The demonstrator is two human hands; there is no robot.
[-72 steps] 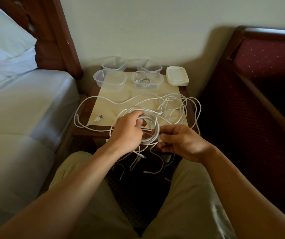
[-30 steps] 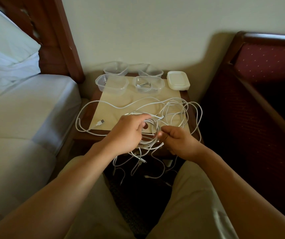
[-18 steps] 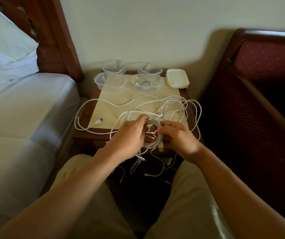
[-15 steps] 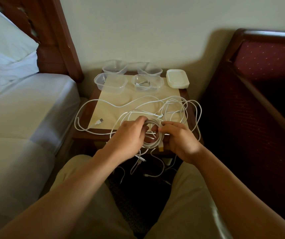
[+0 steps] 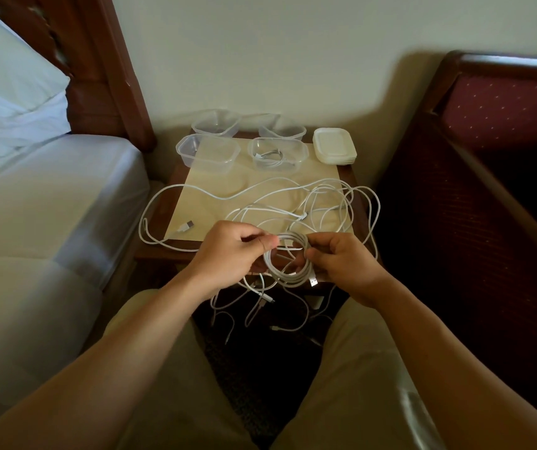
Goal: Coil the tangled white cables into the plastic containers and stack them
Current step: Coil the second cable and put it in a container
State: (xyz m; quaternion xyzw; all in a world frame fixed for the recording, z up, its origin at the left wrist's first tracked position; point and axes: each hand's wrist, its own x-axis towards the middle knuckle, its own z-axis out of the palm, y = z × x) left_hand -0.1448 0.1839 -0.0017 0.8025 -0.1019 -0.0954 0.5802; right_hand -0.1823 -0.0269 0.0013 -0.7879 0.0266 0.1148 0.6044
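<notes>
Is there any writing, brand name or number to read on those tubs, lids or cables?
None can be read.
The clear tubs, the stack of lids and the white cables show no print.
The plug on the table is too small to tell.

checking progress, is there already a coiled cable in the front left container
No, the front left container looks empty; the only coiled cable lies in the front right container.
</notes>
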